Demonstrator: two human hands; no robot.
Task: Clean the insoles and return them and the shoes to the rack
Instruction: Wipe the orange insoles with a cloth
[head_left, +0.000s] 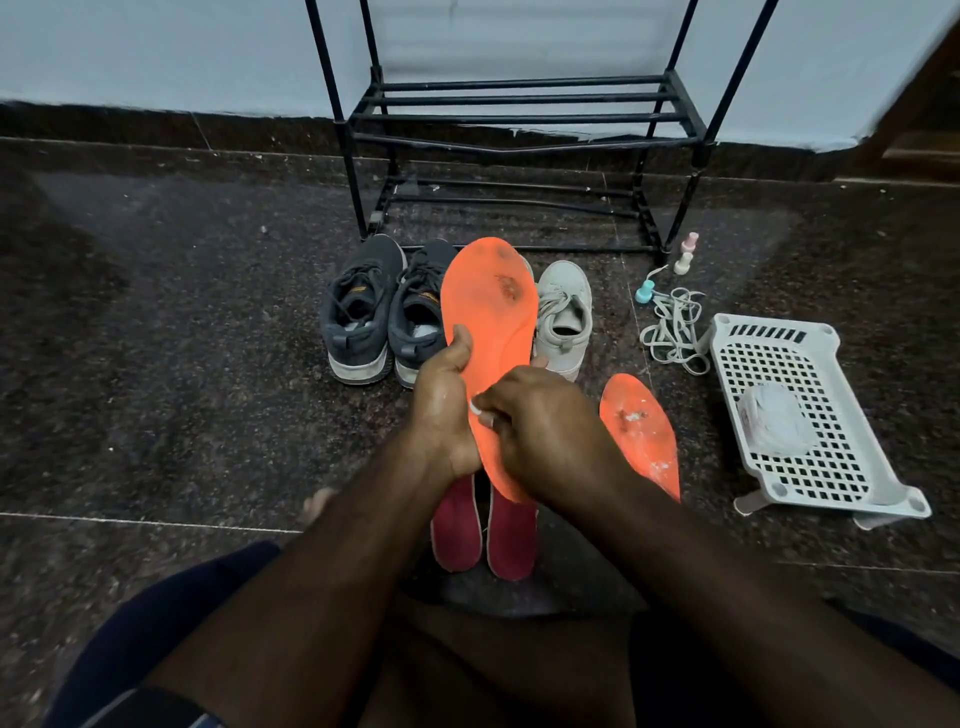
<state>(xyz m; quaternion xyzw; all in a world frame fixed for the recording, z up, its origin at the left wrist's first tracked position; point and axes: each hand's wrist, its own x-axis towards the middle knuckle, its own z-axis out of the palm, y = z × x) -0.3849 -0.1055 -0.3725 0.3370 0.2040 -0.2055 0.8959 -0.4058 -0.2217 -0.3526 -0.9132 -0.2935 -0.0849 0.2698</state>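
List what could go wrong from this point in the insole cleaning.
1. The right hand pinches only a small white wipe, while the held orange foam insole shows dark stains near its toe; they may stay.
2. The second orange insole lies on the speckled stone floor and may pick up grit.
3. The loose grey laces could tangle.

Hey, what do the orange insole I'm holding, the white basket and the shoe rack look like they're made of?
Held orange insole: probably foam or soft rubber, with a matte, scuffed face and dark grime patches. White basket: moulded plastic, going by its regular grid of holes and slight sheen. Shoe rack: likely painted metal tubing, thin black bars with plastic-looking joints.
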